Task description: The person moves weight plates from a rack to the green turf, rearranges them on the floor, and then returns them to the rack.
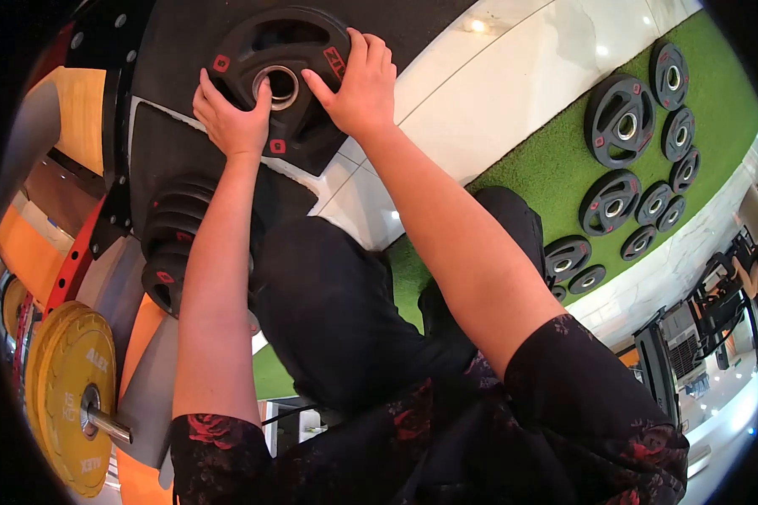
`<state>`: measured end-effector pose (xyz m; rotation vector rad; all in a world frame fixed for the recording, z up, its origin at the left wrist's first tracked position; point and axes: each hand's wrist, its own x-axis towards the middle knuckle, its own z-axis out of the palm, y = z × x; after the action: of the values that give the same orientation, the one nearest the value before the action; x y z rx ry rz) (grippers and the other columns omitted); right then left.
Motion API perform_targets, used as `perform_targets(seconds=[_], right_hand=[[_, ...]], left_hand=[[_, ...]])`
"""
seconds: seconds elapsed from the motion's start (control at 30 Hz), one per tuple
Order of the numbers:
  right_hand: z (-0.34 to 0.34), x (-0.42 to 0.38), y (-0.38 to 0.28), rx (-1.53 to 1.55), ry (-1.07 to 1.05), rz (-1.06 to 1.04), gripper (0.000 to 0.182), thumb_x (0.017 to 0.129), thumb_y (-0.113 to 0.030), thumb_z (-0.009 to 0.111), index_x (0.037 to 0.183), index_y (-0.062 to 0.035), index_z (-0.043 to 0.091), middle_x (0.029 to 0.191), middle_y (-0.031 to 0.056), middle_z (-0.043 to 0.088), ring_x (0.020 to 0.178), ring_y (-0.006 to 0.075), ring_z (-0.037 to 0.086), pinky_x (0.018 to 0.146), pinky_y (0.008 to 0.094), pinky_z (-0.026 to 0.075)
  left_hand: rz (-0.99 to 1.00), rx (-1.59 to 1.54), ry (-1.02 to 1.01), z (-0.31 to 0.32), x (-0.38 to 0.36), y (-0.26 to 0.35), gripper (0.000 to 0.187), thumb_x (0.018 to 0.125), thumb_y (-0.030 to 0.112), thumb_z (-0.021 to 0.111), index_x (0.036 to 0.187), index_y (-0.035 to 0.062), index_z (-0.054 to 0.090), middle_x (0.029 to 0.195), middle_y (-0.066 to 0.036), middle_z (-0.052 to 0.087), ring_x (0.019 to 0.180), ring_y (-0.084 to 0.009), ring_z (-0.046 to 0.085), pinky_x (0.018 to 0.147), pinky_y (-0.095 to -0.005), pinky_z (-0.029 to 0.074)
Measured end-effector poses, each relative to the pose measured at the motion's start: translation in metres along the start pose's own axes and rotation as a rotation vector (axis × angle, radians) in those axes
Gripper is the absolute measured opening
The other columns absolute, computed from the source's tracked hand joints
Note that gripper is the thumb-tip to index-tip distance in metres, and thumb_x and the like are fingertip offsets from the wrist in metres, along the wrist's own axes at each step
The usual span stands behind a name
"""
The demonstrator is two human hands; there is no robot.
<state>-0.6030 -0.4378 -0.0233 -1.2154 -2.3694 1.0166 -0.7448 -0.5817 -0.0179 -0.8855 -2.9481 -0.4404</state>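
A black weight plate [303, 130] with red markings and a metal centre ring lies on the black mat at the top. My left hand [234, 116] is on its left side, thumb near the centre ring and fingers at the outer rim. On the right side, my right hand [360, 88] has its fingers at the rim and its thumb on the plate's face. Both hands grip the plate from opposite sides. Several black plates [181, 220] stand in a row beside my left forearm.
Several black plates [619, 122] lie on green turf [522, 156] at the right. Yellow plates [74, 396] sit on a metal bar at the lower left. A dark rack frame [114, 109] rises at the left. My bent knees are below the hands.
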Motion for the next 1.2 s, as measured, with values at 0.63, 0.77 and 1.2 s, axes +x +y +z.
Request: perform_targets(seconds=[0.63,0.77,1.2], right_hand=[[0.011,-0.002,0.006,-0.044,0.111,-0.059,0.088,0.079,-0.055,0.083,0.14,0.0008,0.052,0.133,0.0182,0.054,0.123,0.0385,0.054,0.101,0.0494,0.046],[0.014,-0.003,0.008,-0.07,0.162,-0.115,0.084,0.082,-0.053,0.083,0.137,0.0028,0.053,0.128,0.0215,0.056,0.121,0.0409,0.055,0.102,0.0484,0.047],[0.01,-0.005,0.001,0.005,0.086,-0.073,0.076,0.087,-0.048,0.082,0.139,-0.0014,0.052,0.13,0.0183,0.053,0.123,0.0362,0.054,0.105,0.0435,0.046]], left_hand=[[0.019,-0.081,0.099,0.003,-0.005,-0.002,0.102,0.077,0.055,0.085,0.152,0.0009,0.042,0.138,-0.024,0.052,0.129,-0.0434,0.048,0.107,-0.0516,0.044],[-0.017,-0.082,0.117,0.001,-0.006,-0.001,0.103,0.075,0.056,0.085,0.151,0.0024,0.042,0.137,-0.022,0.053,0.126,-0.0429,0.05,0.103,-0.0522,0.047],[-0.045,-0.246,0.151,0.003,-0.012,-0.008,0.103,0.078,0.055,0.085,0.151,-0.0021,0.041,0.141,-0.021,0.053,0.131,-0.0419,0.049,0.108,-0.0515,0.044]])
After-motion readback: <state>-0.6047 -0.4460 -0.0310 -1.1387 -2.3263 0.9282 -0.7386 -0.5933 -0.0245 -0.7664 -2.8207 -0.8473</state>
